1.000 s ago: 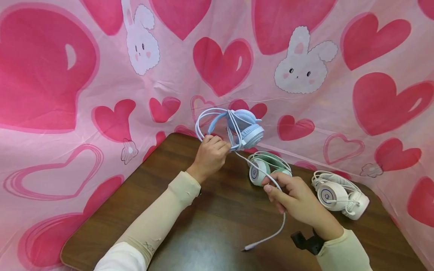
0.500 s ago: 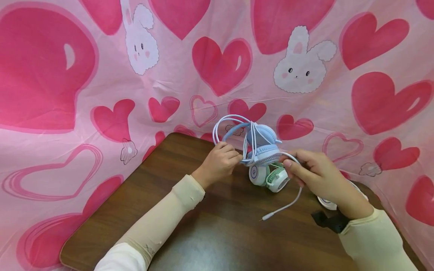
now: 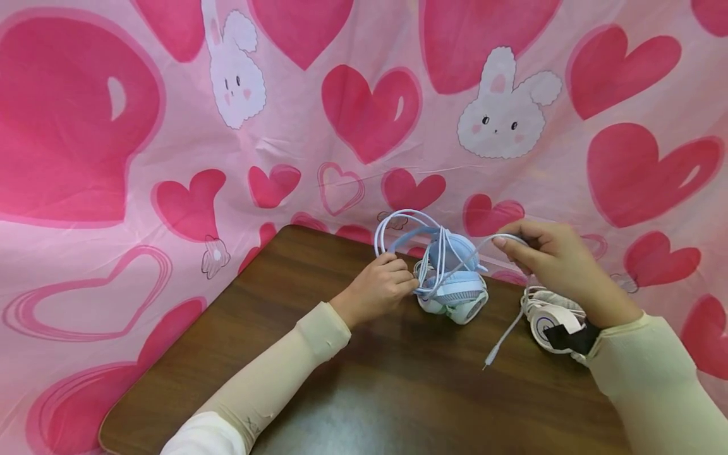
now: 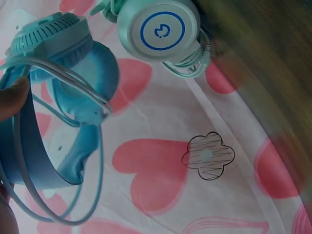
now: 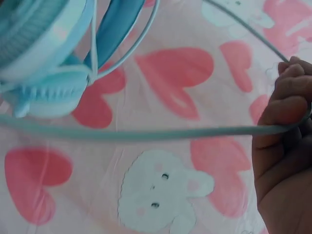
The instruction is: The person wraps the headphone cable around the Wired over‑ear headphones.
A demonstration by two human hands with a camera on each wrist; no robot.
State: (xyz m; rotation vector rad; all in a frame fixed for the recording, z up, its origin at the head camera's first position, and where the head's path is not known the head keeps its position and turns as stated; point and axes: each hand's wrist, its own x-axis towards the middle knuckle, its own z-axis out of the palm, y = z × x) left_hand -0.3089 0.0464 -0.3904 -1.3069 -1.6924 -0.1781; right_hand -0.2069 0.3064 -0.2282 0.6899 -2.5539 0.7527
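Observation:
My left hand (image 3: 380, 287) grips the headband of light blue headphones (image 3: 462, 285), held up above the table; loops of their white cable are wound around the band and ear cups. In the left wrist view the blue headband (image 4: 41, 151) shows with the thumb against it. Off to the right, my right hand (image 3: 548, 253) pinches the headphone cable (image 3: 514, 238), whose plug end (image 3: 491, 356) dangles below. The right wrist view has the cable (image 5: 146, 135) running from the fingers toward the blue ear cup (image 5: 39, 44).
Behind the blue pair, white-and-green headphones (image 3: 471, 309) stand on the brown wooden table (image 3: 318, 392), partly hidden. A white pair (image 3: 546, 325) sits farther right, partly behind my right wrist. A pink fabric backdrop (image 3: 296, 139) with hearts and rabbits encloses the table.
Both hands have moved right, the left one also lower with the blue headphones. My right hand has risen, drawing the cable out to the right, and its plug end has swung right.

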